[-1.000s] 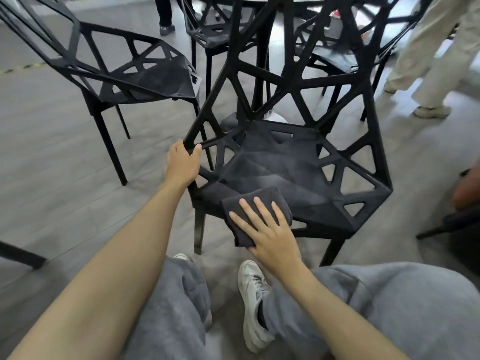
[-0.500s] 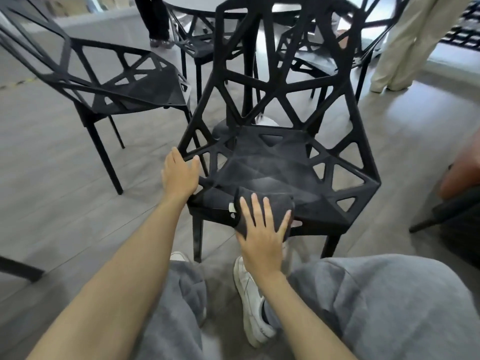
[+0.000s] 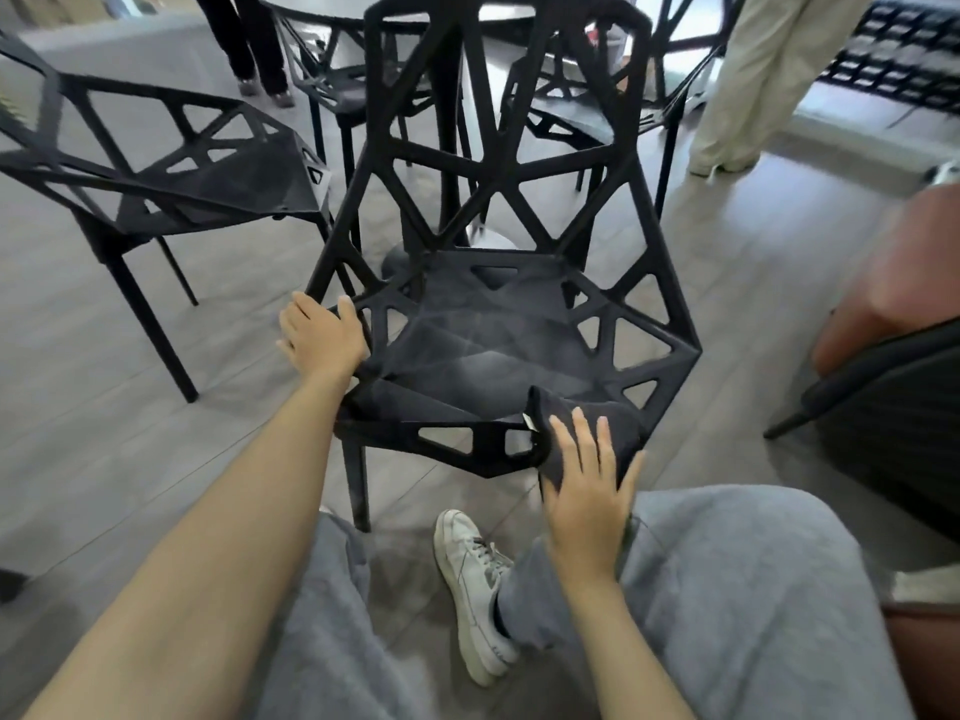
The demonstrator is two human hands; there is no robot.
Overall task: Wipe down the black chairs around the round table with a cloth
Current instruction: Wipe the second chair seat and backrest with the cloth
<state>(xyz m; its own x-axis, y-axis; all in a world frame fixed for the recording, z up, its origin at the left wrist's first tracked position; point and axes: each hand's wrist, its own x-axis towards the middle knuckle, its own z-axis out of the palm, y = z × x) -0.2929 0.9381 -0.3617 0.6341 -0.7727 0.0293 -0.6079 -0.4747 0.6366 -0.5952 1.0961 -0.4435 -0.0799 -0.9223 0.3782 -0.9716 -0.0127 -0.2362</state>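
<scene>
While the person sits low with grey trousers [image 3: 727, 615] filling the bottom of the view and a white shoe [image 3: 475, 589] planted on the grey floor [image 3: 104, 407], both bare arms reach forward to the nearest black chair [image 3: 498, 324]. At the front right corner of its seat, the right hand [image 3: 587, 485] lies flat on a dark cloth [image 3: 587, 428], fingers straight and slightly spread, pressing the cloth against the seat's front edge so that part of it drapes over the rim; a small white tag shows at the cloth's left corner. On the seat's left side, the left hand [image 3: 322, 337] rests against the chair frame where the backrest strut meets the seat, its thumb hooked over the strut; how the other fingers lie is hard to make out. This chair faces the person, its open lattice back rising behind the seat. To the left stands a second black chair [image 3: 171, 168] of the same kind, well apart from the first. Beyond the backrest is the round table [image 3: 488, 7], its dark post coming down to the floor, with two more black chairs drawn up near it. Farther back, one person's dark trouser legs [image 3: 244, 39] stand at upper left and another's beige trouser legs [image 3: 753, 80] at upper right.
</scene>
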